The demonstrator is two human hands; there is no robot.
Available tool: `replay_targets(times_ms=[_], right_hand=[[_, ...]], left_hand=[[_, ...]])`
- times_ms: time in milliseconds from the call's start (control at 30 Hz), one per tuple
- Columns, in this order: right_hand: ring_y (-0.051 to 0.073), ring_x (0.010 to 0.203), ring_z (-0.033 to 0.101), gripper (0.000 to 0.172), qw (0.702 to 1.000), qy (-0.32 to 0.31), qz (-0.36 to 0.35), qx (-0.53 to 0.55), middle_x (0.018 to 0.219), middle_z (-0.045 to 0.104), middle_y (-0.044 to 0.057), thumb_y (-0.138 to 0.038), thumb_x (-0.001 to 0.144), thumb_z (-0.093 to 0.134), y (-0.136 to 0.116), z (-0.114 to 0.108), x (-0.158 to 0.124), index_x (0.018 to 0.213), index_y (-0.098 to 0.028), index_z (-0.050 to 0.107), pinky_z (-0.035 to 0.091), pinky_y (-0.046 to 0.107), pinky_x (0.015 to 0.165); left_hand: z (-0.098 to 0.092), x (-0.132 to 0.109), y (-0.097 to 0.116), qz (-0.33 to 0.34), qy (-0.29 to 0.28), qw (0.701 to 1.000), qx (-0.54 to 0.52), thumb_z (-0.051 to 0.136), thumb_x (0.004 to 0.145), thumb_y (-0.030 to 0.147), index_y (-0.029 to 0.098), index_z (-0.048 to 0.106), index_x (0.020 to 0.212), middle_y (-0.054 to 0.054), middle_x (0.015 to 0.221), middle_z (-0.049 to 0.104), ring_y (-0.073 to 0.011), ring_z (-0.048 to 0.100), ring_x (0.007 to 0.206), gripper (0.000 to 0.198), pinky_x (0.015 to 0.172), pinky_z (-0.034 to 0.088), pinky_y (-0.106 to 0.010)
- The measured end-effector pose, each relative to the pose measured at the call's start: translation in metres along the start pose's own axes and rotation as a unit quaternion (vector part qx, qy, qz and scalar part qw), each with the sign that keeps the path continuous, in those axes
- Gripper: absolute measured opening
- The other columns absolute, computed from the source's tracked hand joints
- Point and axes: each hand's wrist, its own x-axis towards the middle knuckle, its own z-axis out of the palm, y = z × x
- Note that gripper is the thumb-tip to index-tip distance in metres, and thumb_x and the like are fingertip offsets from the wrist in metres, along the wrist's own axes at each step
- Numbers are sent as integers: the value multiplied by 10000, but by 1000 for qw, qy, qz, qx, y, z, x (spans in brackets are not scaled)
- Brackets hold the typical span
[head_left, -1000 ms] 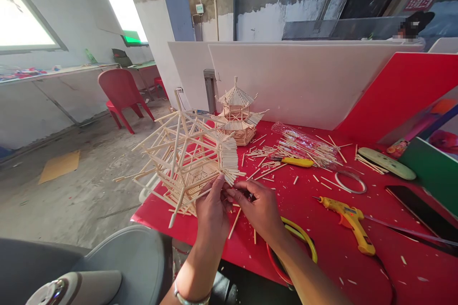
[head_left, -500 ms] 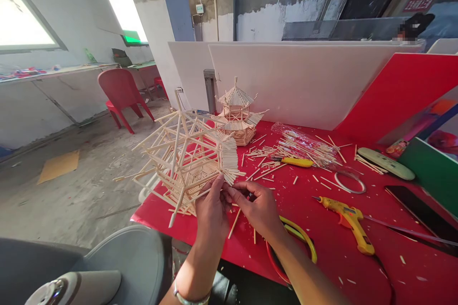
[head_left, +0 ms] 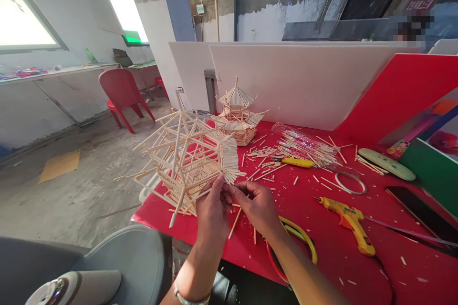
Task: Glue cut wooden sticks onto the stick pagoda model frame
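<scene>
A pagoda frame of thin wooden sticks (head_left: 182, 147) stands at the near left corner of the table, part of its roof covered with sticks laid side by side. At its near right edge my left hand (head_left: 213, 202) is closed, thumb and fingers pinched on the frame's roof edge. Close beside it, my right hand (head_left: 255, 200) is closed too, its fingertips meeting the left ones. Whatever small piece lies between the right fingers is hidden. Behind stands a second stick pagoda (head_left: 236, 112) with full roofs.
Loose sticks, a plastic bag of sticks (head_left: 304, 145), a yellow utility knife (head_left: 295, 162) and a yellow glue gun (head_left: 348, 221) lie on the red table (head_left: 293, 228). Yellow-handled pliers (head_left: 304, 238) lie by my right forearm. A phone (head_left: 415, 209) is at the right; white boards (head_left: 286, 86) stand behind.
Both hands stay at the same spot on the frame. The right fingers have shifted very slightly; nothing else on the table has visibly moved.
</scene>
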Motion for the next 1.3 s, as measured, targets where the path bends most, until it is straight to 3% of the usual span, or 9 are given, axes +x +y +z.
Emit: replay_targets(times_ms=[400, 600, 800, 1033, 1300], right_hand=[[124, 593, 614, 301, 1000, -8, -17, -11, 696, 717, 11, -458, 864, 648, 5, 2, -2, 767, -180, 714, 476, 208, 558], [125, 606, 604, 256, 999, 3, -38, -30, 704, 720, 9, -419, 870, 649, 7, 3, -12, 799, -187, 732, 474, 222, 587], [140, 643, 613, 228, 994, 16, -81, -78, 759, 727, 17, -399, 899, 620, 11, 0, -32, 841, -206, 726, 461, 235, 581], [141, 647, 615, 154, 988, 23, -112, -105, 759, 714, 2, -328, 897, 620, 14, -6, -60, 850, -219, 717, 471, 247, 611], [153, 722, 634, 163, 982, 17, -138, -124, 797, 714, 3, -332, 917, 604, 10, -16, -86, 842, -223, 700, 483, 254, 686]], left_hand=[[-3, -4, 3, -1, 14, 1000, 26, 840, 616, 328, 158, 588, 608, 49, 496, 551, -55, 448, 404, 304, 379, 316, -166], [-9, -11, 2, -14, -8, 1000, 16, 852, 621, 323, 154, 600, 626, 53, 509, 539, -47, 439, 413, 304, 377, 297, -150], [-19, -30, -3, -25, -8, 1000, 8, 859, 637, 336, 153, 651, 668, 38, 588, 576, -59, 496, 495, 279, 425, 362, -148], [-20, -54, -3, -7, 21, 1000, -21, 920, 521, 279, 151, 773, 818, -26, 769, 708, -100, 606, 664, 355, 587, 481, -173], [-17, -78, -9, -2, -19, 1000, 2, 914, 536, 309, 146, 759, 758, -4, 659, 682, -88, 575, 584, 316, 558, 470, -179]])
